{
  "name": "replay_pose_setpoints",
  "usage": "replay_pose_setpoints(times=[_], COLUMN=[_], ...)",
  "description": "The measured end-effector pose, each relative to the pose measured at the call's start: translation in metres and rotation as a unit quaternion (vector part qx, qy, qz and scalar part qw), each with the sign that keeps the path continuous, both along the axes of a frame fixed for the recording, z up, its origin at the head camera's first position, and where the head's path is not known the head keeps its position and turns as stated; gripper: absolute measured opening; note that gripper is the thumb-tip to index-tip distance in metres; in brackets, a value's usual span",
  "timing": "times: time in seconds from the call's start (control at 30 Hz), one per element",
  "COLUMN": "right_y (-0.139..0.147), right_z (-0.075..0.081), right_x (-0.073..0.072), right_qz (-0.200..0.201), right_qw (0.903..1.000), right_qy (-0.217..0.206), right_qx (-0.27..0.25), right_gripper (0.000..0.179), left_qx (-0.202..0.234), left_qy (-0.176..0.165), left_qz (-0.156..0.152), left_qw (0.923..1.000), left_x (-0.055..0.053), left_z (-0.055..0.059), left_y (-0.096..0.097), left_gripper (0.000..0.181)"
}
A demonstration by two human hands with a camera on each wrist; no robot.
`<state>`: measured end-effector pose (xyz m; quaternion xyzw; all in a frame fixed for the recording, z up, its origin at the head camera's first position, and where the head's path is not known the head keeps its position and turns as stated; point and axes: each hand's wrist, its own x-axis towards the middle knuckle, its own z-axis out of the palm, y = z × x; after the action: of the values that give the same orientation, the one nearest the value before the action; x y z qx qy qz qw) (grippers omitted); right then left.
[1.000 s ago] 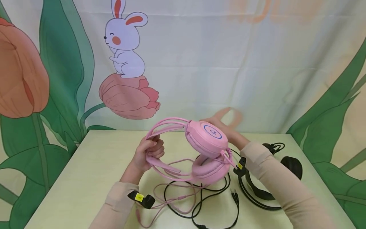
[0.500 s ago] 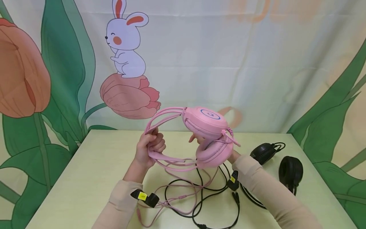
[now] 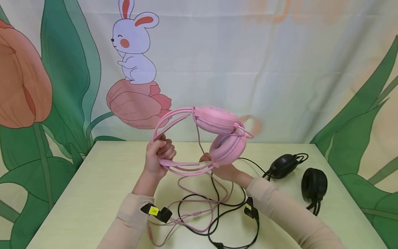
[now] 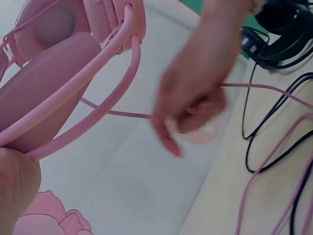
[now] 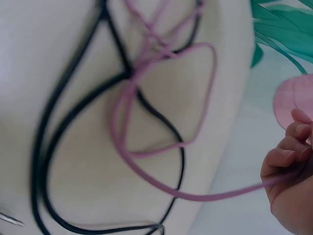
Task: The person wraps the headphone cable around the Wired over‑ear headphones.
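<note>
My left hand [image 3: 157, 157] grips the headband of the pink headphones [image 3: 216, 119], holding them sideways above the table with both ear cups to the right. In the left wrist view the headband's twin tubes [image 4: 122, 93] run up from that hand. Below the ear cups, my right hand [image 3: 225, 172] holds the pink headphone cable [image 4: 129, 115], which enters and leaves its curled fingers. In the right wrist view the cable [image 5: 210, 197] runs from the right hand [image 5: 288, 171] down to loops on the table. Part of the right hand is hidden behind the headband in the head view.
Black headphones [image 3: 283, 166] lie on the right side of the pale table [image 3: 93, 193]. Their black cable [image 3: 258, 226] and the pink cable's loose loops [image 3: 196, 213] cross each other at the front middle. A printed curtain [image 3: 280, 69] hangs behind the table.
The pink headphones have risen and tilted, their upper cup now nearly edge-on. My right hand has come from behind the cups down and left to the cable, uncovering the black headphones.
</note>
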<state>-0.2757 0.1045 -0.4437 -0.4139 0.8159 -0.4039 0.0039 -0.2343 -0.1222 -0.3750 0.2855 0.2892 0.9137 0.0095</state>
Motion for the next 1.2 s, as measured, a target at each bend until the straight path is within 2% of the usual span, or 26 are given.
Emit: replay_pose_setpoints(times=[0.07, 0.13, 0.2, 0.3, 0.47, 0.67, 0.8, 1.03, 1.1, 1.2], right_y=[-0.002, -0.004, -0.006, -0.009, -0.011, -0.01, -0.007, -0.002, 0.0, 0.003], right_z=[-0.005, -0.009, -0.006, -0.001, 0.003, 0.004, 0.005, 0.011, 0.015, 0.023], right_x=[0.003, 0.006, 0.011, 0.02, 0.032, 0.04, 0.046, 0.056, 0.059, 0.063], right_qz=[-0.05, -0.089, -0.107, -0.113, -0.094, -0.087, -0.073, -0.048, -0.035, -0.019], right_qw=[0.9969, 0.9933, 0.9907, 0.988, 0.9886, 0.9896, 0.9912, 0.9923, 0.9917, 0.9904], right_qy=[0.036, 0.021, -0.003, -0.012, 0.009, 0.024, 0.044, 0.055, 0.068, 0.088], right_qx=[0.049, 0.07, 0.085, 0.104, 0.117, 0.112, 0.102, 0.099, 0.103, 0.105], right_gripper=[0.023, 0.025, 0.026, 0.025, 0.027, 0.025, 0.02, 0.013, 0.012, 0.011], left_qx=[-0.002, -0.003, -0.009, -0.014, -0.027, -0.055, -0.062, -0.083, -0.084, -0.07], left_qy=[-0.006, -0.013, -0.021, -0.034, -0.052, -0.07, -0.097, -0.143, -0.152, -0.161], left_qz=[0.023, 0.044, 0.063, 0.085, 0.119, 0.157, 0.195, 0.269, 0.281, 0.284], left_qw=[0.9997, 0.9989, 0.9978, 0.9957, 0.9911, 0.9837, 0.9741, 0.9488, 0.944, 0.9427], left_x=[-0.001, -0.002, -0.002, -0.003, -0.004, -0.005, -0.004, -0.006, -0.008, -0.01], left_z=[0.003, 0.006, 0.007, 0.008, 0.005, 0.002, -0.001, -0.006, -0.008, -0.011], left_y=[-0.002, -0.004, -0.006, -0.011, -0.021, -0.028, -0.03, -0.037, -0.041, -0.046], left_gripper=[0.025, 0.026, 0.027, 0.027, 0.028, 0.027, 0.026, 0.023, 0.023, 0.023])
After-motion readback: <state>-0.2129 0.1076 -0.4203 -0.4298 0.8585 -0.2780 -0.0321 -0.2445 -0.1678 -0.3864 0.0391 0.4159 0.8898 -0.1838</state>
